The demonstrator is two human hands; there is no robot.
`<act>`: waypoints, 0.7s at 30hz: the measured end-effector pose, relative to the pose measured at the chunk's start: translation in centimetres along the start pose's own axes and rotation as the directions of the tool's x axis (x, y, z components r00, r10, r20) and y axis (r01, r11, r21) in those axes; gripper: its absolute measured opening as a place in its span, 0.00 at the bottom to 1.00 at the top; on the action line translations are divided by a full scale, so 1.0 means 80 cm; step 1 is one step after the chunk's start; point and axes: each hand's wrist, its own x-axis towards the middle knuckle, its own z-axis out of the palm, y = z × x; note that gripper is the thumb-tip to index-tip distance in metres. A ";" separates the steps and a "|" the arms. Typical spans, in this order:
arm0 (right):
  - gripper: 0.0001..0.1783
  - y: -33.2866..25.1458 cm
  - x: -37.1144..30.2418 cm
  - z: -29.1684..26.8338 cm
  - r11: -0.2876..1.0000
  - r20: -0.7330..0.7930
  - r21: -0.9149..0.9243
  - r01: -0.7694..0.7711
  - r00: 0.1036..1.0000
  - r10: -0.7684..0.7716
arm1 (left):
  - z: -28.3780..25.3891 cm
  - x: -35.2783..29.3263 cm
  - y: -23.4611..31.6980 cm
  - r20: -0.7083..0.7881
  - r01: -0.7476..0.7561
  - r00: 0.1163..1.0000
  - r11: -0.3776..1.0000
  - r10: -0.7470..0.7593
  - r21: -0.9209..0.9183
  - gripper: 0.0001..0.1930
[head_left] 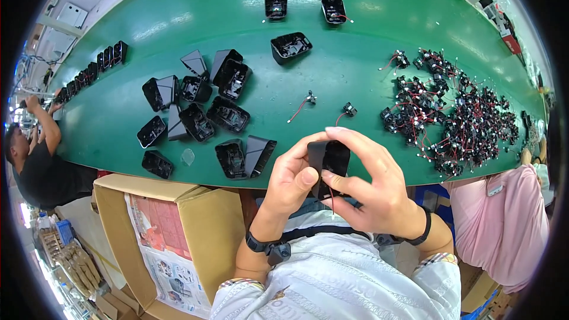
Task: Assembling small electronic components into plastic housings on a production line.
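Note:
Both hands are raised in front of my chest at the table's near edge, around a black plastic housing (336,157). My left hand (294,173) grips its left side, thumb bent over the edge. The fingers of my right hand (373,184) reach over its rim and press inside, where a red wire (332,201) hangs out at the lower end. What the right fingertips press on is mostly hidden. Just beyond my hands lie two small black parts with red wires, one nearer (349,109) and one farther (311,98).
Several loose black housings (228,114) lie left of centre on the green table (261,77). A large heap of wired black parts (468,115) covers the right. An open cardboard box (213,225) stands below the edge at left. A person (41,166) works far left; another in pink (504,219) sits right.

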 end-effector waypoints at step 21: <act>0.18 0.300 0.172 -0.077 0.838 0.129 -0.545 0.014 0.989 0.067 | -0.024 0.176 0.103 0.066 0.128 0.946 -0.552 0.318 0.824 0.27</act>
